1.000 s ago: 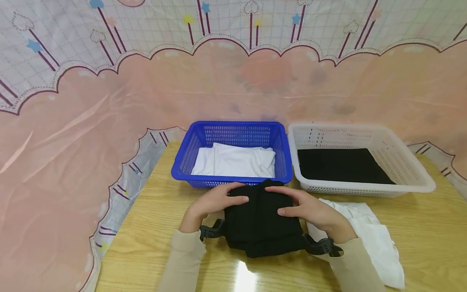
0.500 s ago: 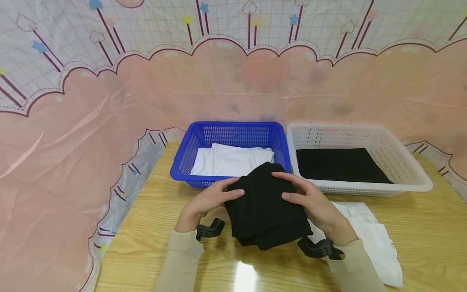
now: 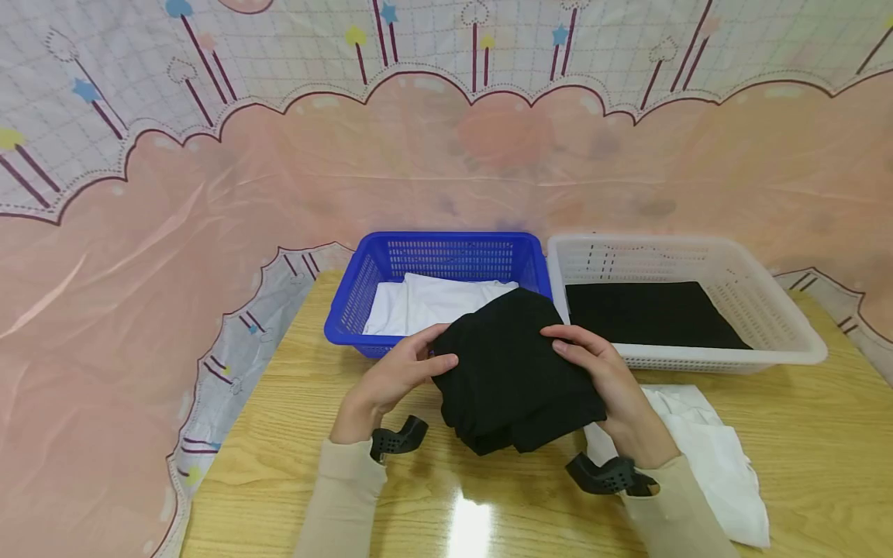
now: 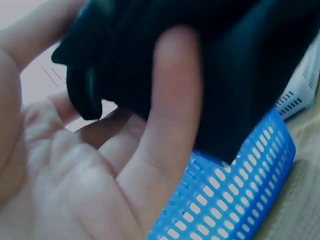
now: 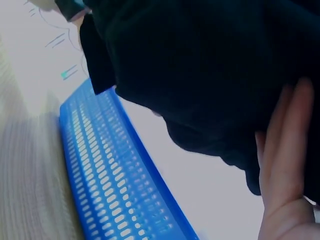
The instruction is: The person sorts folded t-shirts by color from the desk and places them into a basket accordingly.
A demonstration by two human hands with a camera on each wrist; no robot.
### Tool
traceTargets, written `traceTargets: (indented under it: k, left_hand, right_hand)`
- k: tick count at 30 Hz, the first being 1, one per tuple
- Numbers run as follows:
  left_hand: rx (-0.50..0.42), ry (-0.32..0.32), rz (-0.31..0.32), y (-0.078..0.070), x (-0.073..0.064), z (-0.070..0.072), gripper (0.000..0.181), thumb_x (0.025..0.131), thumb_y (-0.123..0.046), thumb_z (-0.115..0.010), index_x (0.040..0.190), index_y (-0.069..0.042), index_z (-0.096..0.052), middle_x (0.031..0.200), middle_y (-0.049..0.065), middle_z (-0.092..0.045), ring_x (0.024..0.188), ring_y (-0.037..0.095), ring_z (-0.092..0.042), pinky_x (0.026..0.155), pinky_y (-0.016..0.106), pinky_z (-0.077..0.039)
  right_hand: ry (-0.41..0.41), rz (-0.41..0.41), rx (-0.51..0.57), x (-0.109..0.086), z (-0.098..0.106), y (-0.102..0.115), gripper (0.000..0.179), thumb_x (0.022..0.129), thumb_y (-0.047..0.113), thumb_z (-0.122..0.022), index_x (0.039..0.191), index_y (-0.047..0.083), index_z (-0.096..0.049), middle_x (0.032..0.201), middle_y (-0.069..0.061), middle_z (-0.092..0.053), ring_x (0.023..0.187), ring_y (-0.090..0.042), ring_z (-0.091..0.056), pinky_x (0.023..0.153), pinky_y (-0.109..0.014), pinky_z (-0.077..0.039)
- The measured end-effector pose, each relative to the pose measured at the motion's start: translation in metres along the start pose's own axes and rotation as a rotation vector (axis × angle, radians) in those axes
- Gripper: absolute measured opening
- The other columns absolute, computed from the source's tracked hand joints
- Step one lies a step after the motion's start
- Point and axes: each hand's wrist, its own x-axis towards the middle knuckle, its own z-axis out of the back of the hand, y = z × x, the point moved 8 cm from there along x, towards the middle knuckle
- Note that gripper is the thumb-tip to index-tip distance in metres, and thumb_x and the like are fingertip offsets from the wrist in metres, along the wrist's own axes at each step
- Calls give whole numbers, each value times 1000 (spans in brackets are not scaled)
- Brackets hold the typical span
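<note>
A folded black cloth (image 3: 516, 372) is held up at a tilt between both hands, its far corner overlapping the front of the blue basket (image 3: 345, 306) in the head view. My left hand (image 3: 394, 380) grips its left side, thumb on top and fingers underneath; the left wrist view shows that thumb pressed along the dark fabric (image 4: 230, 80). On the opposite side, my right hand (image 3: 617, 380) holds the edge with thumb and fingers. White folded cloth (image 3: 446, 302) lies inside the blue basket, partly covered by the black one in this view.
To the right of the blue basket stands a white basket (image 3: 788, 318) with a flat black cloth (image 3: 649, 314) in it. A white cloth (image 3: 725, 465) lies on the wooden table (image 3: 265, 457) beside my right forearm. A patterned curtain (image 3: 446, 170) hangs behind.
Both hands have lifted the black cloth up off the table and turned it, its far corner rising over the blue basket's front rim. The baskets have stayed put.
</note>
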Motion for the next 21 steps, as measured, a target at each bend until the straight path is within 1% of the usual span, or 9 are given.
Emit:
traceTargets:
  k: [3,9,12,14,16,19,21]
  left_hand:
    - [-28,-18,-11,-1,2,-1,43,88,-14,-57,128,-9,-45,118,13,-53,104,24,-52,86,36,-44]
    - [19,-123,-8,0,3,3,40,85,-18,-61,123,-8,-52,112,12,-57,100,24,-54,86,35,-44]
    - [20,-146,-29,-1,4,3,39,85,-19,-61,121,-8,-53,111,12,-57,98,24,-54,85,35,-44]
    - [-26,-137,-62,-3,5,0,39,85,-18,-61,121,-5,-51,112,13,-56,99,25,-53,86,35,-44]
    - [-101,-116,-104,-5,6,-3,39,86,-16,-60,122,-4,-48,114,14,-53,101,25,-51,88,36,-43]
    - [-235,-84,-161,-9,7,-7,40,86,-14,-58,122,-3,-44,116,14,-49,103,25,-48,89,37,-42]
    - [-293,-81,-185,-11,7,-8,41,86,-15,-59,122,-5,-43,116,12,-48,104,24,-47,89,37,-41]
  right_hand:
    - [-28,3,47,-1,1,-1,22,93,13,-48,110,9,-61,106,-7,-55,84,-17,-60,71,-30,-51]
    - [-86,31,109,0,0,-2,19,93,14,-48,107,12,-62,108,-5,-52,87,-16,-58,74,-29,-49]
    - [-79,52,169,1,-3,-2,21,94,12,-45,105,13,-62,110,-3,-49,88,-16,-57,77,-28,-48]
    - [-78,65,200,1,-5,-1,23,95,12,-43,106,14,-62,113,-2,-49,91,-16,-56,79,-27,-47]
    - [-94,68,213,1,-6,-1,24,95,13,-42,107,16,-62,116,-2,-48,93,-16,-55,81,-27,-46]
    - [-121,54,211,0,-4,-3,25,95,16,-43,112,19,-61,124,-1,-44,97,-16,-54,84,-28,-45]
    - [-130,37,214,-1,-3,-5,26,94,18,-44,117,20,-58,130,-1,-39,102,-16,-53,87,-29,-44]
